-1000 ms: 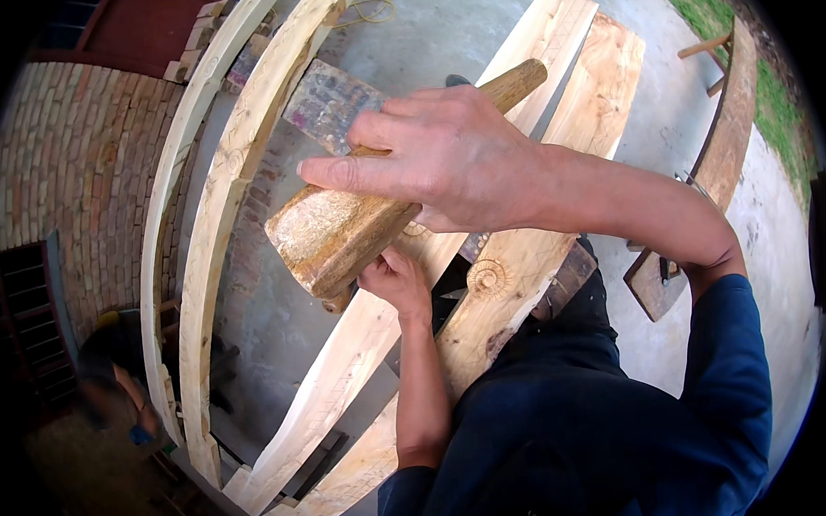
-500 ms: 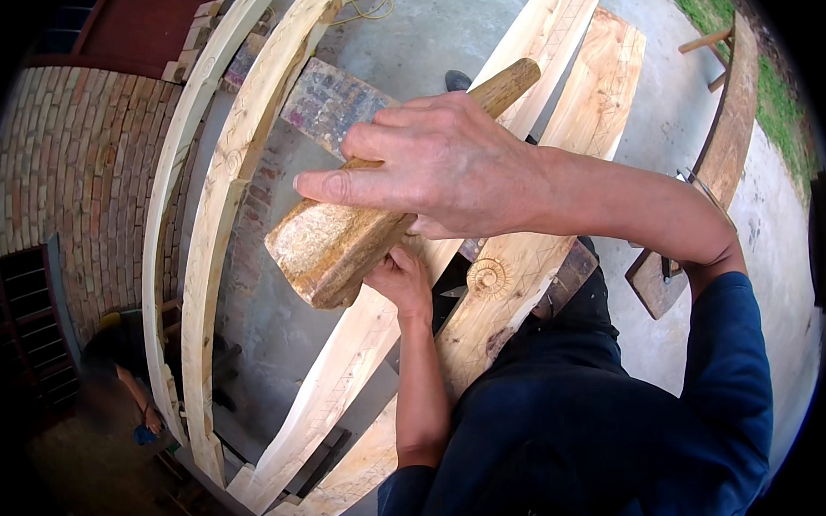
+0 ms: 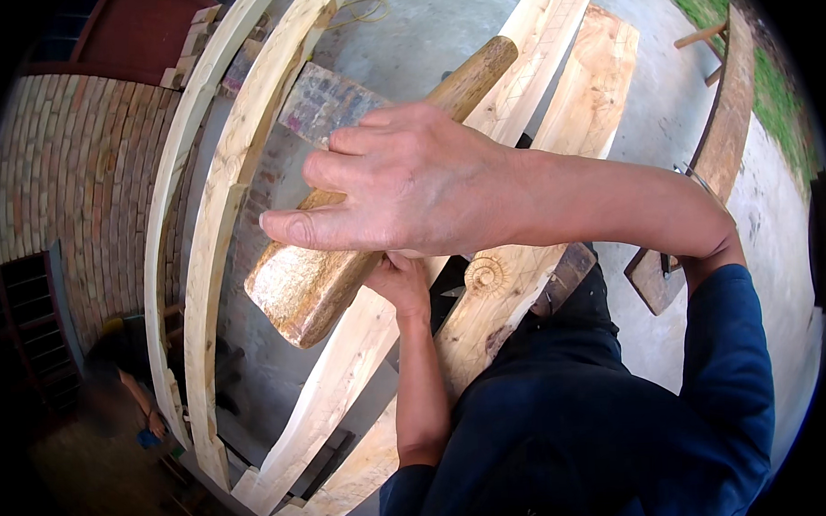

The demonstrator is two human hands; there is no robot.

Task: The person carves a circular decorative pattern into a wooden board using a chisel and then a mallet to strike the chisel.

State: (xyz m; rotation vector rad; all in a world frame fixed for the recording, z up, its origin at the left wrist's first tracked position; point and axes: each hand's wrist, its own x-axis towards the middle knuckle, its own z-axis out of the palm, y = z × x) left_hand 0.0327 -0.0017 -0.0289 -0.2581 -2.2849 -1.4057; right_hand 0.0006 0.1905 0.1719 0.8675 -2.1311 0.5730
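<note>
My right hand (image 3: 411, 190) clenched round wooden mallet (image 3: 340, 260); my left hand (image 3: 400, 281) beneath, on pale plank (image 3: 345, 388), grip hidden, cannot tell; concrete floor (image 3: 423, 30) open beyond

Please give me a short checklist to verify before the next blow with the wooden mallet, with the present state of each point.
1. Right hand grips the wooden mallet firmly: ok, fingers wrapped around it.
2. Left hand clear of the mallet's path: not ok, it sits directly under the mallet.
3. What the left hand holds: cannot tell, hidden.
4. Light plank lies steady under the left hand: cannot tell.
5. Other person below, away from the work: ok.
</note>
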